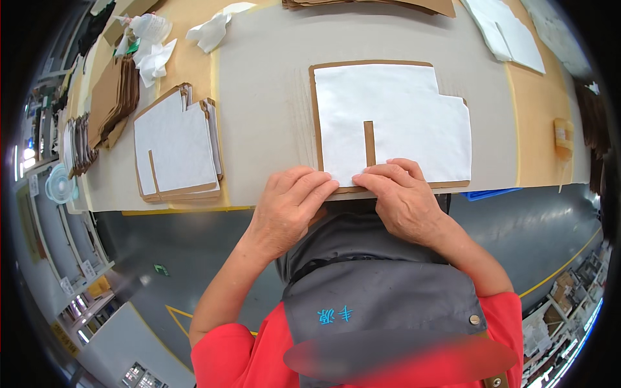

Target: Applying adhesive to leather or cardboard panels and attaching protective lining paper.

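A white sheet [401,123] lies flat on a slightly larger brown panel [372,63], whose border shows along the left, top and bottom. Both have a stepped upper right corner, and a narrow slot in the sheet bares a brown strip [369,139]. At the sheet's lower left corner, my left hand [291,204] is closed, fingertips pressed together on its edge. My right hand [404,197] pinches the lower edge just beside the slot's bottom end. The thumb of my left hand is mostly hidden.
Left of my hands is a stack of similar white-and-brown pieces [178,139]. Beyond it stand brown pieces [115,97], crumpled white paper [155,61] and a clear bottle [150,27]. White sheets [508,32] lie far right, near a yellowish tape-like object [563,139]. The table's front edge runs under my wrists.
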{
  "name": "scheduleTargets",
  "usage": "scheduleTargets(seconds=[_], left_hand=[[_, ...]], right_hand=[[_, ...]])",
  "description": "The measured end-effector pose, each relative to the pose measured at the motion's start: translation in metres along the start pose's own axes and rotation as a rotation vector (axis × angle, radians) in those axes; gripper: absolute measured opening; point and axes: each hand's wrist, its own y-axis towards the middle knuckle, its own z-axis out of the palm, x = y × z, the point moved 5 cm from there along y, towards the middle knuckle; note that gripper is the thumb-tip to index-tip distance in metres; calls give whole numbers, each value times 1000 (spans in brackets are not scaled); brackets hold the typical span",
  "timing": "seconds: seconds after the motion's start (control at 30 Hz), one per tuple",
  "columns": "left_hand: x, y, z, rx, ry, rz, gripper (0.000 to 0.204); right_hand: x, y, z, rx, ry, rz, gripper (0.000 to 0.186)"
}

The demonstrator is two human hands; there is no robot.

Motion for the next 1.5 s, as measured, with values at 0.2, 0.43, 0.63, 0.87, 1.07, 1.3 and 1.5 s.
scheduleTargets(seconds=[0.2,0.43,0.63,0.87,1.07,1.3,1.5], left_hand=[[-1,-3,0,-25,-9,-22,37],[3,33,5,-84,-7,-83,53],[23,90,42,-155,166,-223,61],[30,80,54,1,187,-381,73],[41,58,36,13,261,-482,78],[-8,19,42,239,203,-101,75],[-17,6,50,258,204,-94,73]], right_hand=[[1,3,-5,62,-140,-27,52],[-15,37,-36,20,-193,104,49],[-78,60,-26,116,-431,228,65],[-94,55,-28,160,-658,279,69],[-108,32,-60,82,-780,420,78],[-23,-16,-25,344,-396,235,86],[-16,-33,-10,363,-409,211,88]])
